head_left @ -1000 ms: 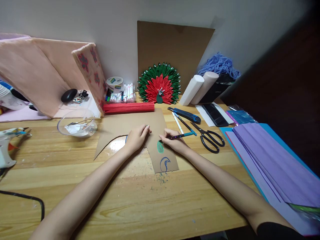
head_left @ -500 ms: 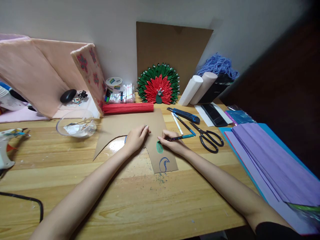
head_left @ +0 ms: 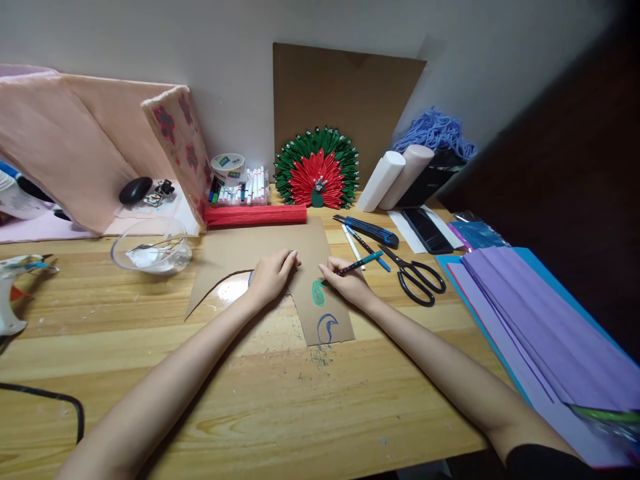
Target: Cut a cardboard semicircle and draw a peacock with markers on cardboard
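Observation:
A brown cardboard sheet [head_left: 260, 250] with a curved cut-out lies flat on the wooden table [head_left: 280, 400]. My left hand [head_left: 270, 275] rests on it, fingers curled and pressing it down. My right hand [head_left: 346, 280] is closed on a dark pen with a teal cap [head_left: 359, 264], its tip beside a green filled-in shape [head_left: 319, 293] on the cardboard. A blue outlined shape [head_left: 328, 328] is drawn just below it, near the cardboard's front edge.
Black scissors [head_left: 415, 275], a blue cutter [head_left: 369, 229] and loose pens lie right of my hand. Purple and blue paper sheets [head_left: 540, 320] fill the right side. A glass bowl [head_left: 153, 245], a glue gun [head_left: 15, 293], markers [head_left: 245, 188], a red paper roll [head_left: 256, 215] and a paper peacock [head_left: 317, 168] stand behind.
My right hand has shifted slightly up and back, so the pen tip sits at the green shape's upper right edge and the pen tilts steeper. The left hand has stayed put.

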`<state>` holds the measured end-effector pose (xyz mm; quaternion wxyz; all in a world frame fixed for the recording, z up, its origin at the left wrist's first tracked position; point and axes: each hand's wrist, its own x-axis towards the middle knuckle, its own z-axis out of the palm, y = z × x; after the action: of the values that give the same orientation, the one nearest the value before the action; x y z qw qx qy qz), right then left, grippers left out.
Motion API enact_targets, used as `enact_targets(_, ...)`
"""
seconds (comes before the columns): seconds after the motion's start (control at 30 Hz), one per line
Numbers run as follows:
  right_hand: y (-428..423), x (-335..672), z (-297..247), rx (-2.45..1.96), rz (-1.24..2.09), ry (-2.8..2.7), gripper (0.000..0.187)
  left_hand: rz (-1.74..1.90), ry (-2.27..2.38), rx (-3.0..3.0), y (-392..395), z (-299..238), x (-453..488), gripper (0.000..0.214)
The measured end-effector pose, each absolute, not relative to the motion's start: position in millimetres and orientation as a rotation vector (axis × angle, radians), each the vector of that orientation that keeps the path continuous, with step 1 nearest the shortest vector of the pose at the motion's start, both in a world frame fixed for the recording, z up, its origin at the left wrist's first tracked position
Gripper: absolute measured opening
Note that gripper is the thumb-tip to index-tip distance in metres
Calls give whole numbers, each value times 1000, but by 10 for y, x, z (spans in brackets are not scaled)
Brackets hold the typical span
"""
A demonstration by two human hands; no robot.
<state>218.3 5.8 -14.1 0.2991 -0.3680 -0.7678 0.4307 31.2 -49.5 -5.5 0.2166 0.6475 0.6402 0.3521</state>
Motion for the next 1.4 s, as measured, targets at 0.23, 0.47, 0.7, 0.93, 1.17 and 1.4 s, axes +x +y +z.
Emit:
enact_targets(0.23,47,2180,-119,-998,1154,-2029,35,975,1774,1804,-499,-47,311,39)
enact_targets(0.47,58,2181,-130,-1014,1169,-2018,38,981,1779,1789,-498,-37,321,39)
enact_targets(0.7,63,2182,-129,-996,1155,-2050,36,993,1767,1794,-494,-44,317,39)
enact_targets(0.93,53,2190,-114,-974,1195,-2050,35,980,1766,1783,-494,-41,318,40)
enact_targets(1.17,50,2193,-120,-956,1188,-2083,34,973,1777,1779,-499,-30,322,39)
enact_targets(1.4,50,2192,-125,-963,1198,-2073,33,957,1784,1785,-502,-19,323,39)
